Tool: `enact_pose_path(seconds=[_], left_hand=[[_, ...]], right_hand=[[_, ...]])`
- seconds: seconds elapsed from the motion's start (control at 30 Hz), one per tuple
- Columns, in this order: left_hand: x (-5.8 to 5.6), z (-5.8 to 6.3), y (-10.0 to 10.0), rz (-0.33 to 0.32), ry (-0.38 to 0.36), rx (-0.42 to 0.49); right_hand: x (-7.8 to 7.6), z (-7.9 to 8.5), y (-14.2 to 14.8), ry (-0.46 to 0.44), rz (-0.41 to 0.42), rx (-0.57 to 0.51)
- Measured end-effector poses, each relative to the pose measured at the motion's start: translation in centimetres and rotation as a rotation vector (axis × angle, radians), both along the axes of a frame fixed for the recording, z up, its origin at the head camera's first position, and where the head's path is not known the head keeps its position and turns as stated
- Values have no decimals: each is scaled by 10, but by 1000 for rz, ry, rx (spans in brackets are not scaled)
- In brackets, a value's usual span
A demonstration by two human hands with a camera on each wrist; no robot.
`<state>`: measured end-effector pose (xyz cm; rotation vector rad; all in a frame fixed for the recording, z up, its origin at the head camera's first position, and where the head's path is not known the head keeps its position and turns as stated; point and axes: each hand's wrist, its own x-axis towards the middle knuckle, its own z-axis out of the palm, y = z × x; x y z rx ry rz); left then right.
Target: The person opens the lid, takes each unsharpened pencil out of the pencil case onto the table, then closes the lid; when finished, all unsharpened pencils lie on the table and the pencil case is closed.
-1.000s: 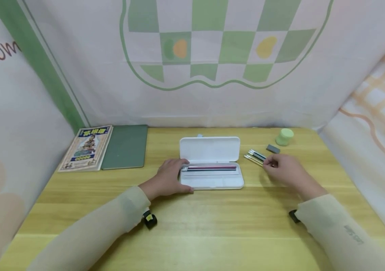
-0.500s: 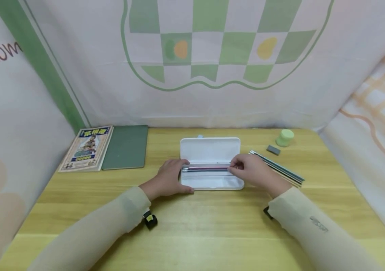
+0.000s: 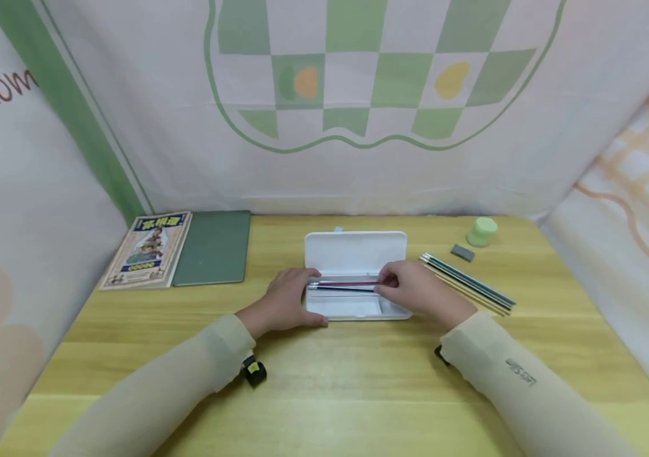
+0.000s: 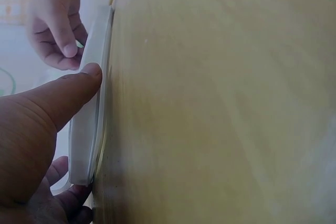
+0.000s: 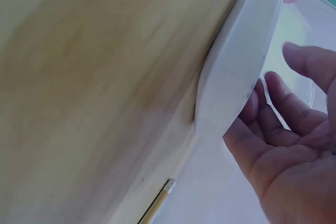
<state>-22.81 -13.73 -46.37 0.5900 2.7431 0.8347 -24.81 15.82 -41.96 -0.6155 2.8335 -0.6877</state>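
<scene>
An opened white pencil case (image 3: 353,307) lies on the table, its lid raised at the back. My left hand (image 3: 286,301) grips the case's left end, thumb along the front wall and fingers behind. Inside the case, a red pencil (image 3: 353,282) and a dark pencil (image 3: 340,289) lie lengthwise, eraser ends to the left. Over the right part of the case is my right hand (image 3: 413,289), its fingertips at the pencils' right ends and hiding them. In the right wrist view the thumb (image 5: 310,61) stands apart from the bent fingers (image 5: 286,98), with nothing visible between them.
Several dark and yellowish pencils (image 3: 470,279) lie slanted on the table to the right of the case. Behind them are a grey eraser (image 3: 462,252) and a light-green cylinder (image 3: 481,232). A booklet (image 3: 147,251) and a green notebook (image 3: 212,247) lie at the back left.
My right hand has moved left from the loose pencils to the case, then slightly farther left along the pencils inside. The left hand keeps its hold on the case.
</scene>
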Motion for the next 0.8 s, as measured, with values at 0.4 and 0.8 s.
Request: enact_pose_path(seconds=[0.4, 0.8], left_hand=[[0, -3, 1, 2, 9, 0], [-1, -5, 0, 8, 11, -3]], right_hand=[[0, -1, -8, -51, 31, -3], [-2, -4, -12, -97, 29, 2]])
